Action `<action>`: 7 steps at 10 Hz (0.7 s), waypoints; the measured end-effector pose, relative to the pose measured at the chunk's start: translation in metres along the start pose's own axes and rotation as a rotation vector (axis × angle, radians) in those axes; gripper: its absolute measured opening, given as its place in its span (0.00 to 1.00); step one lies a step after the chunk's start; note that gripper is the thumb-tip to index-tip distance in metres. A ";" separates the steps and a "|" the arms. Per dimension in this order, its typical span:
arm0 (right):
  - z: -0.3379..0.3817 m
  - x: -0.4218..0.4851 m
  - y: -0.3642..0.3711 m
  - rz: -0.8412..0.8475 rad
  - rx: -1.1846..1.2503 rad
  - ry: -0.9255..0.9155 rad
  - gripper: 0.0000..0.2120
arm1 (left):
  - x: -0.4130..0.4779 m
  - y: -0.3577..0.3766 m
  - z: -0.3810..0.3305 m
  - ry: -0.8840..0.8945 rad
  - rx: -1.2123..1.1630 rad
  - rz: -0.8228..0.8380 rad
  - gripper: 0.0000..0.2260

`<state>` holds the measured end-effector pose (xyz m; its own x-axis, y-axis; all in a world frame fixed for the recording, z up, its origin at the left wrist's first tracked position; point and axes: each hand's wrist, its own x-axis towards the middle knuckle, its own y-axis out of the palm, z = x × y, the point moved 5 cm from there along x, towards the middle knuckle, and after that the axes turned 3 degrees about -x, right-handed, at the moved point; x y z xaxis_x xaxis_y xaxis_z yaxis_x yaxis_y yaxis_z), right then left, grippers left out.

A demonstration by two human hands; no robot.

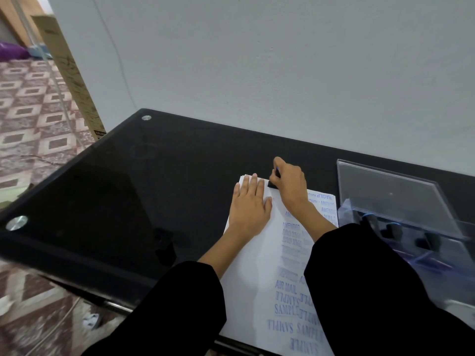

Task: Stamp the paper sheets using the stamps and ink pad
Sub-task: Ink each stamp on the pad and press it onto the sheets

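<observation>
Your one head camera looks forward and down over the black table (102, 188), frame tilted; left hand (250, 204) and right hand (290, 186) sit near, mid-frame; sleeves (359, 291) fill the bottom; wall (257, 60) ahead; floor (30, 111) at left

Light: soft, even, moderately bright; the wall (282, 60) is lit flat, with no source in view.
Shadows: a faint grey band on the paper sheets (259, 253) beside the left forearm, with no hard edges.
Glare: the glossy black desk (102, 176) mirrors dark arm shapes; its 2 metal studs (16, 223) shine white; the clear case (390, 194) has a pale sheen.
Blur: the floor (38, 317) is smeared at lower left; the mid-sheet stamped words are soft.
Distortion: the desk edges bow toward the borders.
Dark detail: the sleeves (372, 291) and the stamp (272, 185) held in the right hand (290, 186) show no texture.
</observation>
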<state>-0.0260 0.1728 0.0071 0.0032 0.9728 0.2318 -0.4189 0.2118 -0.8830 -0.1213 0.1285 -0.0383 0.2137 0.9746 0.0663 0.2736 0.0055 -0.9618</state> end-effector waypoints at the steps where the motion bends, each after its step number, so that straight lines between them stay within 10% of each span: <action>1: 0.000 0.001 0.000 0.027 -0.014 0.010 0.06 | 0.000 0.000 0.001 -0.002 0.005 0.000 0.25; 7: -0.001 0.001 0.002 0.009 0.004 0.007 0.06 | 0.001 0.001 0.000 -0.006 0.007 0.011 0.25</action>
<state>-0.0255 0.1742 0.0052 0.0062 0.9753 0.2208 -0.4230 0.2026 -0.8832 -0.1210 0.1300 -0.0397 0.2111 0.9759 0.0547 0.2647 -0.0032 -0.9643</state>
